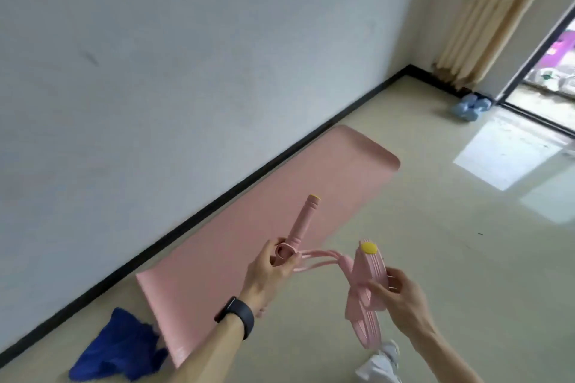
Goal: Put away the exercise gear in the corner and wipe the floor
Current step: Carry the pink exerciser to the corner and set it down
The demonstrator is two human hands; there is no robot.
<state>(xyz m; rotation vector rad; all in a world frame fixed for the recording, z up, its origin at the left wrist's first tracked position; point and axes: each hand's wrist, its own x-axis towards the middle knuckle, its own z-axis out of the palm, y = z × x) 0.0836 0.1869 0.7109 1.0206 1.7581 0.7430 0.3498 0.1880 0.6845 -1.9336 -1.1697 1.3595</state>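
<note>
I see both hands raised in front of me, sharing one pink pedal puller (336,261) above the floor (420,227). My left hand (269,267), with a black watch (238,315) on its wrist, has its fingers closed around the handle end, where the pink grip with a yellow cap (315,197) sticks up and away from me. My right hand (396,292) pinches the foot pedal part, which hangs tilted with a yellow dot (368,247) on its upper end. Pink cords run between the two hands. Below them a pink exercise mat (280,205) lies flat on the floor, along the wall (186,56) and just beside the black skirting. A crumpled blue cloth (115,348) lies on the floor at the mat's near end, touching or overlapping its corner. Pale blue dumbbells (469,106) sit in the far corner, near the beige curtain (491,15) and the glass door. A white shoe (381,364) shows at the bottom edge.
</note>
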